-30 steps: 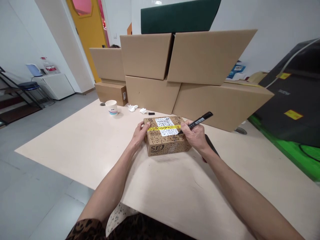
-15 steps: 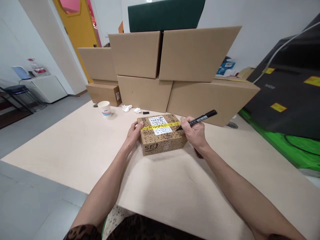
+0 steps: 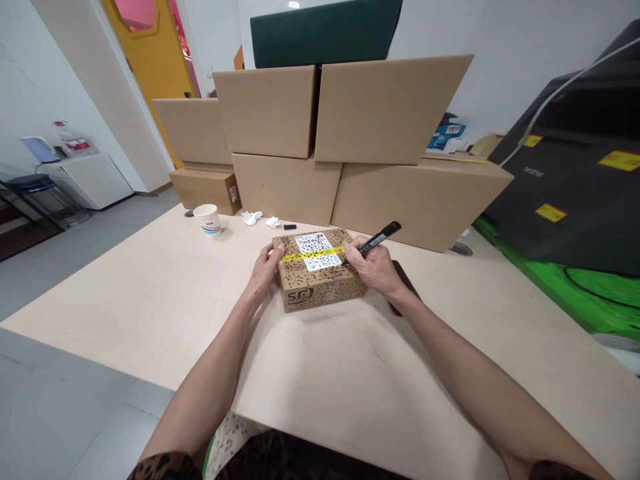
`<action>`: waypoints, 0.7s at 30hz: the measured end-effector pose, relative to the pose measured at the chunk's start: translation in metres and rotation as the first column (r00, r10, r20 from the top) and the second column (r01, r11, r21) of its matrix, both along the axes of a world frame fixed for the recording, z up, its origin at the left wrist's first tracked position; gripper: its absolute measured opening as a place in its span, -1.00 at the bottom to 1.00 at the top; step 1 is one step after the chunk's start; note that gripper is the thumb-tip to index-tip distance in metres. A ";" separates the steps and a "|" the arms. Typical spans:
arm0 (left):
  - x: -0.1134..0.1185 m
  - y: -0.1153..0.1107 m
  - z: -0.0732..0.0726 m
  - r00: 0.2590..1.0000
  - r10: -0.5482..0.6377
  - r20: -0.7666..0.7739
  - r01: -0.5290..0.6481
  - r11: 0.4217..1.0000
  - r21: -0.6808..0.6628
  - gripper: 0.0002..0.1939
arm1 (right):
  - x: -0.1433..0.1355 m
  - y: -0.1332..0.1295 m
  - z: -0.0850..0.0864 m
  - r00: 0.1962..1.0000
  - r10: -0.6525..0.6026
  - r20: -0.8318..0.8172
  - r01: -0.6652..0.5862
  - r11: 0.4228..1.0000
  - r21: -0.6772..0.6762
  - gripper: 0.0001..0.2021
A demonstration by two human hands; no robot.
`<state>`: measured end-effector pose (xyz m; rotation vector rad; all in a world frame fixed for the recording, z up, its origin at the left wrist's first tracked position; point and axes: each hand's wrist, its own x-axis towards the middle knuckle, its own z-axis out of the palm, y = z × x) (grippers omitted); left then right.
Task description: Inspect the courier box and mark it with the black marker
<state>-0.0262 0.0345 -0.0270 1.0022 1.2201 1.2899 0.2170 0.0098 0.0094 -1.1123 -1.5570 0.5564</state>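
Note:
A small cardboard box (image 3: 325, 295) covered with black marks lies on the table, with a white label (image 3: 319, 251) and yellow tape (image 3: 305, 256) across its top. My left hand (image 3: 265, 270) grips the box's left edge, thumb on top. Pinched in my right hand (image 3: 373, 265) is a black marker (image 3: 383, 239), its tip at the right edge of the label. Partly hidden behind my right wrist, a dark flat object (image 3: 406, 280) rests on the table.
Large cardboard boxes (image 3: 370, 113) are stacked along the back, a dark green box (image 3: 325, 33) on top. A paper cup (image 3: 207, 219), crumpled tissues (image 3: 251, 218) and a small black cap (image 3: 290, 227) stand or lie in front of them on the table (image 3: 150, 300).
My right hand has moved left with the marker, from the box's right side to the label's edge. More of the dark flat object shows. My left hand keeps its hold.

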 end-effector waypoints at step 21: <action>0.003 0.000 0.002 1.000 0.009 0.017 -0.008 1.000 -0.014 -0.47 | 0.017 -0.001 -0.003 0.959 -0.276 -0.061 0.283 0.943 0.176 -0.52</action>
